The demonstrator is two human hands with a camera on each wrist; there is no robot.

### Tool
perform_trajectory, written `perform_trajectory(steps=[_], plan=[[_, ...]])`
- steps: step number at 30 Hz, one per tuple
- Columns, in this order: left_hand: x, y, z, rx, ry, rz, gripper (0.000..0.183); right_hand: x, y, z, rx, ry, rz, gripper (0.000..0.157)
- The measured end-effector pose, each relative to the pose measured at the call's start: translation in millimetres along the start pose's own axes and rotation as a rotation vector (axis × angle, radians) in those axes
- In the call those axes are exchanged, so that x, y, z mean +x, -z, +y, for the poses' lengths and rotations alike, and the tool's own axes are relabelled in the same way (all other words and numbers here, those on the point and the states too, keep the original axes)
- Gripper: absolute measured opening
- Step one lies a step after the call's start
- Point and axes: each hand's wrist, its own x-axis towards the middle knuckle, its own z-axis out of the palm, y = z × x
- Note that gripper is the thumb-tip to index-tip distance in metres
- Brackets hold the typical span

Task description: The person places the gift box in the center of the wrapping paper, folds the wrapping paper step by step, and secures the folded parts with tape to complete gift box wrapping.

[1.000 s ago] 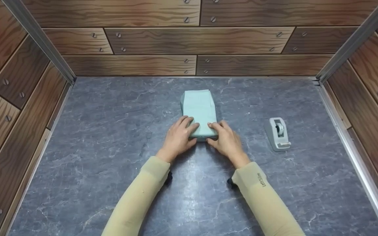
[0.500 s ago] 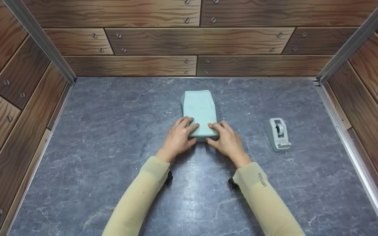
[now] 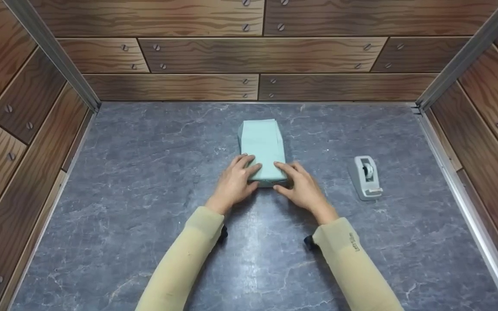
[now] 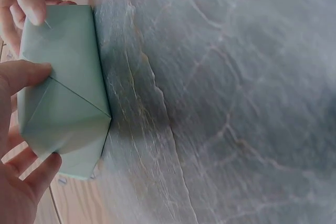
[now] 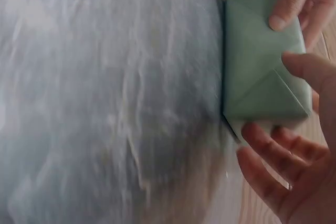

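One pale green wrapped box (image 3: 262,144) lies flat on the worktop (image 3: 145,181), near its middle, with its long side running away from the person. We cannot see what the wrapping encloses, and both hands cover parts of its near corners. Diagonal folds (image 4: 80,96) cross its near end, clear in the left wrist view.

The left hand (image 3: 233,183) holds the near left corner, its thumb on the end and fingers curved over the top and side. At the near right corner we see the right hand (image 3: 303,186) loosely spread, thumb well parted from the fingers and an index fingertip on the top; how firmly its thumb touches, we cannot tell. Both forearms come in from below in cream sleeves (image 3: 179,259), cut off by the frame edge, with dark pieces (image 3: 223,234) partly hidden under the cuffs.

Well apart, to the right, we find a grey tape dispenser (image 3: 365,188) with a roll (image 3: 368,170) seated inside. Wood-patterned walls (image 3: 262,54) surround the worktop.
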Motion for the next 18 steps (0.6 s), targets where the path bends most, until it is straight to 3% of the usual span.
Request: perform_trajectory(steps=[5,10,18], plan=[[0.2,-1.3,-0.1,0.002,-0.005,0.017,0.045,-11,13.8,8,0.135,0.025,0.019,0.066],[-0.5,-2.7,0.1,-0.005,0.000,0.024,0.046,-24,32.2,20,0.206,0.021,0.145,0.058],[-0.6,-3.0,0.7,-0.013,0.011,0.021,0.047,-47,66.3,52,0.109,-0.073,0.352,0.045]])
